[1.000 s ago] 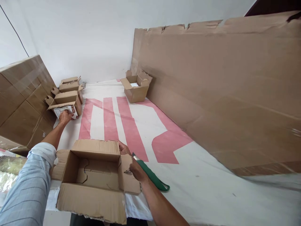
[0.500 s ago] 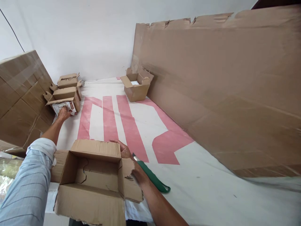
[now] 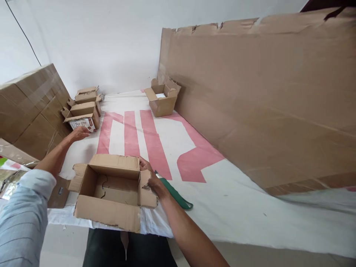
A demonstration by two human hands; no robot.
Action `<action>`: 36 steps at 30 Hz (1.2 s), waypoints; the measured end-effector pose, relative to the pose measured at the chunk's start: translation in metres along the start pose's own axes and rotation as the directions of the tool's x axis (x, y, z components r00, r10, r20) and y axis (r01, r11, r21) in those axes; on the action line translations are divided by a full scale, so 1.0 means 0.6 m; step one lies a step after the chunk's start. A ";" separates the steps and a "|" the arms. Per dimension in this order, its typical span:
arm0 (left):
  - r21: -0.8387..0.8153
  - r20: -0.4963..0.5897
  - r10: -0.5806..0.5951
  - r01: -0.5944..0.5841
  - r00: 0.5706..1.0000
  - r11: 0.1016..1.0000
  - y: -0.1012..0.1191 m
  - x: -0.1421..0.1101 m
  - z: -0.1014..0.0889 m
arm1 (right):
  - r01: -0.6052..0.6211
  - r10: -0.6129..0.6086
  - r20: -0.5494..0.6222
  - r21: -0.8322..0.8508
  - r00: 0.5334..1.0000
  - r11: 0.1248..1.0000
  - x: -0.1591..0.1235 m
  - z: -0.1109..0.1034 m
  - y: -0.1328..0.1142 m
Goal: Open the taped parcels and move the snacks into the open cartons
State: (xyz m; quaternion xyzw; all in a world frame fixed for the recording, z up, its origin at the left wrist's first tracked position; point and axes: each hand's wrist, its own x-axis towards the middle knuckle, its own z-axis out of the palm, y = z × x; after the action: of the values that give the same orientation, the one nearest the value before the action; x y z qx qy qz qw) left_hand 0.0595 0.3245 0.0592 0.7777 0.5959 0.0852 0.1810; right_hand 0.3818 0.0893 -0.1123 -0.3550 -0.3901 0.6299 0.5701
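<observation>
An open cardboard box [image 3: 116, 189] with its flaps folded out stands near the table's front edge, its inside showing only bare cardboard. My right hand [image 3: 147, 171] grips its far right corner, some fingers hidden behind the back flap. At the left, my left hand [image 3: 79, 134] is stretched out just in front of a small cardboard box [image 3: 96, 119] with a white printed label. Its fingers are extended and hold nothing. Beside my right forearm lies a green-handled cutter [image 3: 176, 194], partly covered by the wrist.
Another open box [image 3: 85, 95] stands behind the labelled one. A large taped carton [image 3: 36, 107] borders the left side. An open box with something white inside [image 3: 162, 105] sits at the back, beside a tall cardboard sheet [image 3: 250, 92]. White cloth with red print [image 3: 222, 207] covers the table.
My left hand has drawn back from the labelled box, uncovering more of its print. My right hand stays at the front box. The view has shifted slightly.
</observation>
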 end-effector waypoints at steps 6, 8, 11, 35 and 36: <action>0.029 0.412 0.299 -0.341 0.861 0.940 0.112 -0.155 0.017 | -0.021 0.021 -0.013 -0.013 1.000 1.000 0.004 -0.013 0.007; 0.207 0.425 0.331 -0.447 0.843 0.870 0.143 -0.218 0.058 | -0.004 0.004 -0.013 0.006 1.000 1.000 0.012 -0.020 0.016; 0.437 0.391 0.337 -0.495 0.856 0.751 0.160 -0.272 0.117 | 0.039 -0.038 -0.036 0.019 0.999 0.999 0.023 -0.029 0.031; 0.401 -0.219 0.023 0.068 0.975 0.914 -0.021 -0.087 -0.020 | 0.014 -0.012 -0.093 0.014 0.996 1.000 0.043 -0.039 0.057; 0.398 -0.176 0.046 0.029 0.983 0.917 -0.019 -0.093 -0.013 | 0.015 -0.014 -0.092 0.008 0.996 1.000 0.043 -0.038 0.057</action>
State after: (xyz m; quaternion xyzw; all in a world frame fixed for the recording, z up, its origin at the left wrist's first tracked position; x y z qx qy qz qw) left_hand 0.0309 0.2748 0.0666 0.7898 0.6114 0.0331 -0.0370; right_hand 0.3846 0.1153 -0.1535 -0.3785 -0.3632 0.6104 0.5935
